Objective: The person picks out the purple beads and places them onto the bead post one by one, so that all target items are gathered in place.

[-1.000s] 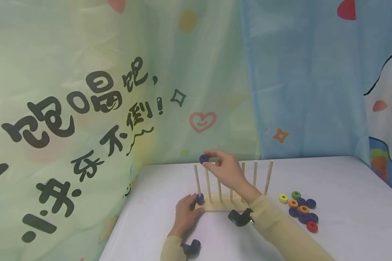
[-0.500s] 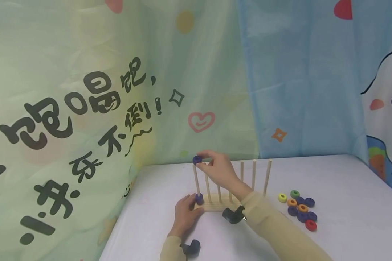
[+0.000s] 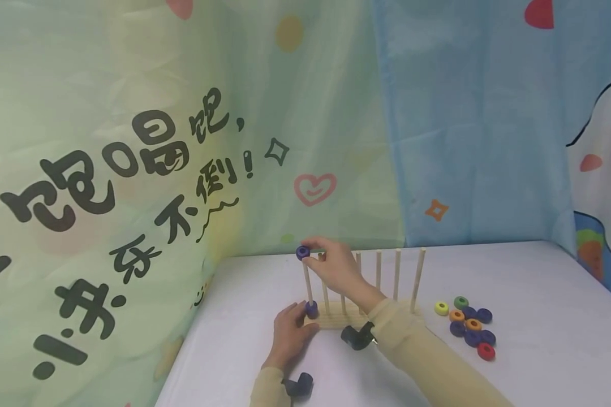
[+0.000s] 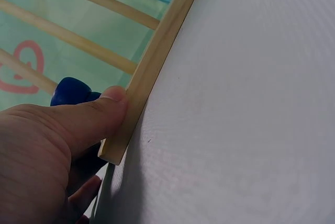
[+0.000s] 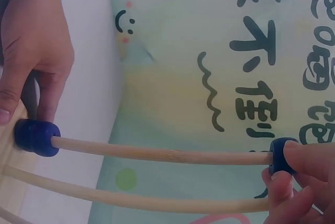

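Observation:
A wooden peg rack with several upright pegs stands on the white table. My right hand pinches a dark blue ring at the very top of the leftmost peg; in the right wrist view that ring sits on the peg's tip. Another blue ring rests at the foot of that same peg. My left hand holds the rack's left end, and its thumb presses on the base's edge beside the lower ring.
A loose heap of rings in blue, orange, yellow, green and red lies on the table right of the rack. Printed cloth hangs behind and to the left. Black wrist mounts sit at both wrists.
My right hand has carried the blue ring leftward, from over the second peg to the top of the leftmost peg. The left hand has stayed on the rack's end.

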The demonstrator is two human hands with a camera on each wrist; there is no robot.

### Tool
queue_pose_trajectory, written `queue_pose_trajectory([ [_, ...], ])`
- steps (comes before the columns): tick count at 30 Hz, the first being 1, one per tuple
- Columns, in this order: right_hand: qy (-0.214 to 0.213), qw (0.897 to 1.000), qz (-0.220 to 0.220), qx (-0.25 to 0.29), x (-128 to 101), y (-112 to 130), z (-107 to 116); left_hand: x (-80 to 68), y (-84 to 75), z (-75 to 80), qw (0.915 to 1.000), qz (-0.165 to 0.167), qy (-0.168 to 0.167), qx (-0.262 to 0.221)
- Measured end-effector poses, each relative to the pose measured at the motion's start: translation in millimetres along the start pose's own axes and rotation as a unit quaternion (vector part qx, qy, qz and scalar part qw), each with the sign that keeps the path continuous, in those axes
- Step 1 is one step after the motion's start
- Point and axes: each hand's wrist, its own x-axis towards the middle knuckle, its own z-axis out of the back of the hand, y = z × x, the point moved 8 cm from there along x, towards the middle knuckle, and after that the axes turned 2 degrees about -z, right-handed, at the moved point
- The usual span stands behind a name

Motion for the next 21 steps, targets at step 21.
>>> queue_pose_trajectory([
  [21,0.004,1.0,0.0,-0.009,-3.4,-7.6,-7.2,-0.2,1.7,-0.8,0.9998,0.018,0.011,-0.001],
])
